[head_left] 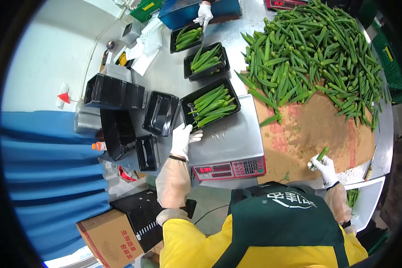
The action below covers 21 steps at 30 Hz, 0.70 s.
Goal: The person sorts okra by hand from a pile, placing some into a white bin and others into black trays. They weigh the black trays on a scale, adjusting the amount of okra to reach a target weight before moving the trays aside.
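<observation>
We are holding one slender green okra pod (323, 154) and touching a black rectangular plastic tray (226, 117).
Our white-gloved left hand (182, 139) is meeting the tray's near corner as it is sitting, filled with okra, on a silver, red-fronted scale (230, 140); our white-gloved right hand (327, 171) is gripping the pod over brown cardboard (317, 123), where a large okra heap (312, 53) is partly lying. Another person's gloved hand (203, 15) is reaching beside the farthest black tray (187, 47).
</observation>
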Available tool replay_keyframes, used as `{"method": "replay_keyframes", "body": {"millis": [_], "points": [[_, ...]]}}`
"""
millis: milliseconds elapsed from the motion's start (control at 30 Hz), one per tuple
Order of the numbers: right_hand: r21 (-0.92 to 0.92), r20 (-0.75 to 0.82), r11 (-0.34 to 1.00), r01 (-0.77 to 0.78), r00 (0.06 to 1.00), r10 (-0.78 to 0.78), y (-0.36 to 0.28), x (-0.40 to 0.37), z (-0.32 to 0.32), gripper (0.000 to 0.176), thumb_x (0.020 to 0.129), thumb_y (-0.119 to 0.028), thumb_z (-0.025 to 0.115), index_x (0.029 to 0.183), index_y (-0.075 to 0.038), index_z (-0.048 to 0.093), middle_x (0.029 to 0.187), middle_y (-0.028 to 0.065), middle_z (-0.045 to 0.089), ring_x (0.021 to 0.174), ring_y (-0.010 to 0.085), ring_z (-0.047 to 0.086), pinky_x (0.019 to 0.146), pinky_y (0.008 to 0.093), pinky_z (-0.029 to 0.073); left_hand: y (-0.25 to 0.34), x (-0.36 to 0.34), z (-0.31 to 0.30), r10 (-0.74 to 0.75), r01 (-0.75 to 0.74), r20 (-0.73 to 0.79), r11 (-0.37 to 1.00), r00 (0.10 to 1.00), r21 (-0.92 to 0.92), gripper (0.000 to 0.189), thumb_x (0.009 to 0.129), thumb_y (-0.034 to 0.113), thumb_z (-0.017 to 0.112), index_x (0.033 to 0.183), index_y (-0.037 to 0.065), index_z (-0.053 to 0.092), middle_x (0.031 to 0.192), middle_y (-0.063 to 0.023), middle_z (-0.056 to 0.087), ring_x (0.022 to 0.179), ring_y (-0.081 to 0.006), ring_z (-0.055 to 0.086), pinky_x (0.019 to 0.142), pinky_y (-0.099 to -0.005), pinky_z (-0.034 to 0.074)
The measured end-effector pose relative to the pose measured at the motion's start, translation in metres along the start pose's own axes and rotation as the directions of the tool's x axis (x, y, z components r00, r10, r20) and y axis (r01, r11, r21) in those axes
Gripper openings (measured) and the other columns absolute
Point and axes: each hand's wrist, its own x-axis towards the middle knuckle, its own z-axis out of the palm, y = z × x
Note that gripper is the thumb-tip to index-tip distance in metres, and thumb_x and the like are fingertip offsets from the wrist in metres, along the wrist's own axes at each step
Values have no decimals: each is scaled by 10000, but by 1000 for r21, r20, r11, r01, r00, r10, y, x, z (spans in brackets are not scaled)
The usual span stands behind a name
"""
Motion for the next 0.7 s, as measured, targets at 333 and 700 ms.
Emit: {"method": "replay_keyframes", "body": {"millis": [333,700], "points": [[94,-193,995,-10,981,29,-1,2,-8,88,923,-112,659,939,-26,651,811,49,695,719,117,636,676,250,485,83,120,29,-21,-2,172,991,985,135,296,954,84,506,1214,-37,580,1053,-207,681,774,-306,716,609,-358,608],[117,-210,989,-85,972,108,14,26,-5,41,921,-71,659,932,-32,658,772,49,697,647,112,631,597,246,495,79,161,2,-390,383,19,911,921,155,294,961,75,491,1204,-91,482,1034,-303,666,792,-354,726,457,-323,518]]}}
